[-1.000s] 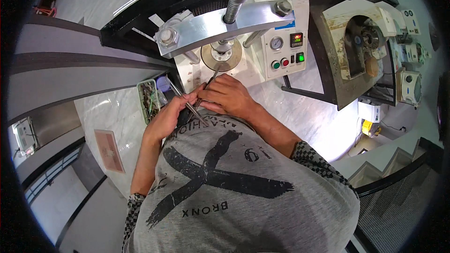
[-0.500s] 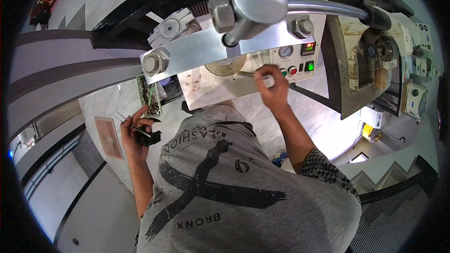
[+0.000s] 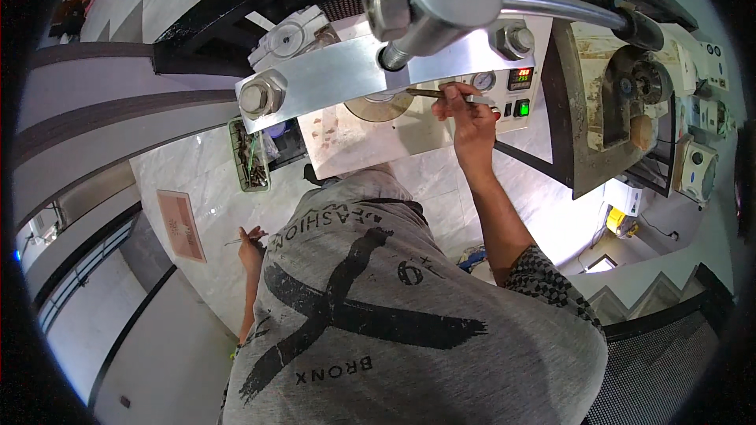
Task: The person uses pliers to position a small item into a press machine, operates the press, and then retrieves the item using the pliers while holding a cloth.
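Observation:
My right hand [image 3: 470, 127] is closed around a slim metal hand tool [image 3: 426, 93], whose exact kind I cannot make out. Its darker tip reches left to the edge of a round metal plate [image 3: 378, 109] on top of a white machine [image 3: 339, 145]. Part of that plate is hidden under a thick silver crossbar [image 3: 323, 83]. Low at my left side, next to my shirt, my left hand [image 3: 250, 248] pinches a thin light-coloured rod [image 3: 235, 242]; its far fingers are hard to see.
A large bolt head and lever post [image 3: 445, 4] rise over the crossbar. Right of the plate sits a control panel with a digital display [image 3: 520, 75] and a lit green switch [image 3: 521, 108]. A green tray [image 3: 239, 153] of small brown pieces stands left; another machine [image 3: 598, 102] stands right.
My left hand has dropped lower and nearer my body; the black item in it no longer shows. My right hand has risen slightly to the right, with the tool tip at the plate.

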Motion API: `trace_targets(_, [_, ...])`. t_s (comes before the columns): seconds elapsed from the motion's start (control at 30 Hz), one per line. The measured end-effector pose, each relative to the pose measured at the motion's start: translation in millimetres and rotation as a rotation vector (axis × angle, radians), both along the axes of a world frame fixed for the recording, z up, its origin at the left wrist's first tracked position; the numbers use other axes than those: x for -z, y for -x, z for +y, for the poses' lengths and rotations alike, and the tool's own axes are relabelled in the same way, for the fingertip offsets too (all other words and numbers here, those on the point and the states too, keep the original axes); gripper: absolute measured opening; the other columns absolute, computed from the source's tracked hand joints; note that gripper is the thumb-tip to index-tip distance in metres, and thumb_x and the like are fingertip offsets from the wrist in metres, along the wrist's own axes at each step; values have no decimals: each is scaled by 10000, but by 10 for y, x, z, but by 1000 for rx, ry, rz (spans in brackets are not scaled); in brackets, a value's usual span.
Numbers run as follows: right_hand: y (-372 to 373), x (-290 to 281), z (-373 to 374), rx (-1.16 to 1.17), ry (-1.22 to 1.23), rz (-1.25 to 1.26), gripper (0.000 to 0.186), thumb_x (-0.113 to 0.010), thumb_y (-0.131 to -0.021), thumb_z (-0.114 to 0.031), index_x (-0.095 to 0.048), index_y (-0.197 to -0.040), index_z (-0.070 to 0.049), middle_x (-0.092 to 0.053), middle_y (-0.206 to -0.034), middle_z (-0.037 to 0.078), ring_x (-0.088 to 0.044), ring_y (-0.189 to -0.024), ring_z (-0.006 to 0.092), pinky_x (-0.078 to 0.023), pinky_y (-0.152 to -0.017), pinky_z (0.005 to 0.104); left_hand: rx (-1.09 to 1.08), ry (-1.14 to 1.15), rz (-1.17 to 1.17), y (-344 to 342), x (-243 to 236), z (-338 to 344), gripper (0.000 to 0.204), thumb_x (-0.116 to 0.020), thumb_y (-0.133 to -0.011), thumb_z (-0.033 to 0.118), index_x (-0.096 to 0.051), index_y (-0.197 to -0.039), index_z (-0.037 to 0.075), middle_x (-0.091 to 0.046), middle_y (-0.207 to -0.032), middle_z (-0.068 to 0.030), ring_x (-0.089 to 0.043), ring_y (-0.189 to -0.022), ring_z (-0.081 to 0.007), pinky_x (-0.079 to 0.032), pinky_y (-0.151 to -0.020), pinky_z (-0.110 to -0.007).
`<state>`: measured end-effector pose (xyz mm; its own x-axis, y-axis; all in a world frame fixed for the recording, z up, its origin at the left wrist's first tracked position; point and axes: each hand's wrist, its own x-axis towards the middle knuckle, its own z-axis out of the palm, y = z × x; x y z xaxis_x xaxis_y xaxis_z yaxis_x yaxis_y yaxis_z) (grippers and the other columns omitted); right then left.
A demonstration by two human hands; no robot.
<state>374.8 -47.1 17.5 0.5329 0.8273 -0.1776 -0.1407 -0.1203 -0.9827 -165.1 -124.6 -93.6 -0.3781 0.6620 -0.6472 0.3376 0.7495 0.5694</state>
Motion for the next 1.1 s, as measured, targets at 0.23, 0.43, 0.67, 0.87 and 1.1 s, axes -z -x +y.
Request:
trace_targets(0.23, [227,-156,219,-268,36,-528,254,-618,-953,-212,-636,-1012,35,-673,-969,119,-628,-776,190,-496,-703,297,-93,39,-42,212,160,-167,700,-368,-997,584,-718,-999,-22,-714,-811,-77,-461,-557,-62,-359,-547,-230])
trace_targets(0.43, [261,47,543,-572,244,-1052,223,-574,-913,-180,-636,-1015,9,-647,-1015,199,-635,-912,377,-531,-777,451,-26,-29,-21,-48,-20,121,640,-465,-974,563,-729,-942,-20,-686,-745,-51,-420,-565,-69,-323,-550,-240])
trace_targets(0.67, [163,193,638,-636,155,-1078,178,-589,-841,-112,-653,-945,17,-648,-905,243,-630,-846,432,-518,-781,491,-47,-7,-18,-90,-71,148,639,-473,-972,559,-733,-929,-24,-691,-744,-54,-418,-575,-77,-327,-561,-244])
trace_targets(0.87, [192,30,618,-544,146,-982,189,-600,-838,-121,-653,-948,23,-644,-921,257,-630,-866,435,-515,-794,497,20,42,16,79,49,-119,664,-451,-983,562,-729,-928,-38,-707,-750,-79,-517,-599,-91,-376,-573,-241])
trace_targets(1.1, [184,-11,632,-584,222,-1011,173,-624,-822,-106,-654,-937,19,-644,-902,244,-633,-866,422,-522,-792,483,-101,136,62,69,55,-99,651,-473,-979,551,-723,-900,-45,-705,-750,-83,-484,-543,-71,-345,-505,-233])
